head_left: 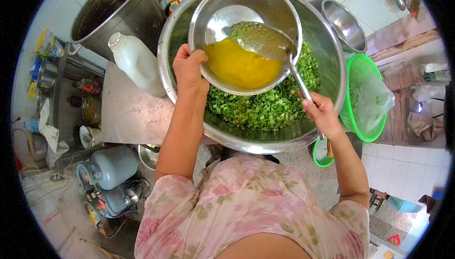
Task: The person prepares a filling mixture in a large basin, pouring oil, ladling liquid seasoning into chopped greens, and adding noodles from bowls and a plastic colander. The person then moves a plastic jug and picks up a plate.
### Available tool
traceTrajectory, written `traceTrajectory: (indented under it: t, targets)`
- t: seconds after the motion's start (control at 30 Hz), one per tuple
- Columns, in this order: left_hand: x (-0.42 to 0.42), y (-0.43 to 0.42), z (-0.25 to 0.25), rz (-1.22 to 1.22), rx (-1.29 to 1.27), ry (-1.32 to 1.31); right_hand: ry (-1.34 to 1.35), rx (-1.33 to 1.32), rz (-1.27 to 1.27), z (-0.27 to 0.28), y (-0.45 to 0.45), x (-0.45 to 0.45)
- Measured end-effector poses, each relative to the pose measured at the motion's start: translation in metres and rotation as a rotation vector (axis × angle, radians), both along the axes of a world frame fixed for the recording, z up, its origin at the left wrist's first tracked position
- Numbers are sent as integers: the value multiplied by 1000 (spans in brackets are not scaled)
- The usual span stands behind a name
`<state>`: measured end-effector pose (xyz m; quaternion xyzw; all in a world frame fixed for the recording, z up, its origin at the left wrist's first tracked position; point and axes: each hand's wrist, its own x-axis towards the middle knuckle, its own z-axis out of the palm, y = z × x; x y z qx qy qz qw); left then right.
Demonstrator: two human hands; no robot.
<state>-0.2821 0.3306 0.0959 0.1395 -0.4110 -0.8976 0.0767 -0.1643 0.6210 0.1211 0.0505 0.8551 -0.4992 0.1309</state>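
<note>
My left hand (190, 68) grips the rim of a steel bowl (198, 27) on its left side, thumb over the edge. Yellow liquid (241, 67), which looks like oil, pools in the near part of this tilted bowl. With my right hand (322, 112) I hold a large ladle (299, 80) by its handle. The ladle's round head lies over the bowl's inside, with green bits stuck to it. Below is a big steel basin (339, 74) filled with chopped green leaves (265, 112); the bowl is above its far part and hides some of the greens.
A white plastic jug (135, 62) stands left of the basin, near a tall steel pot (118, 17). On the right are a smaller steel bowl (343, 24) and a green basket (365, 133) with a plastic bag. A gas cylinder (113, 166) stands at lower left.
</note>
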Motion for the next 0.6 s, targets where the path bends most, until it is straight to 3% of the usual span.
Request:
traceTrajectory:
  t: [0.23, 0.43, 0.53, 0.6]
  targets:
    - [1, 1, 2, 18, -17, -19, -59, 60, 151, 8, 2, 24]
    - [-1, 0, -3, 8, 3, -1, 84, 69, 326, 25, 30, 44]
    - [0, 1, -1, 8, 8, -10, -110, -45, 96, 40, 27, 40]
    - [-1, 0, -3, 4, 9, -2, 3, -11, 91, 39, 18, 25]
